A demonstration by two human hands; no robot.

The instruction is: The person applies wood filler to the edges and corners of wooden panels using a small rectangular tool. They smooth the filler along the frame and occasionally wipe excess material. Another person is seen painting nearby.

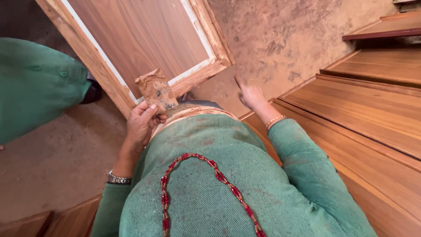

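The left hand (pixel 141 124) grips a worn, folded brown piece of sandpaper (pixel 156 90) in front of a framed wooden door panel (pixel 144 37) leaning on the dusty floor (pixel 57 149), while the right hand (pixel 250 94) hangs empty, fingers loosely curled, near stacked wooden panels (pixel 364 109).

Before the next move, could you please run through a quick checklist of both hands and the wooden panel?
1. Left hand grips the worn sandpaper piece: ok.
2. Right hand holds nothing, one finger raised: ok.
3. Framed wooden panel within view, leaning tilted: ok.
4. Hands touching the panel: not ok, both are off it.
5. Sandpaper grit left: cannot tell.
6. Stacked wooden boards lie to the right, apart from the right hand: ok.
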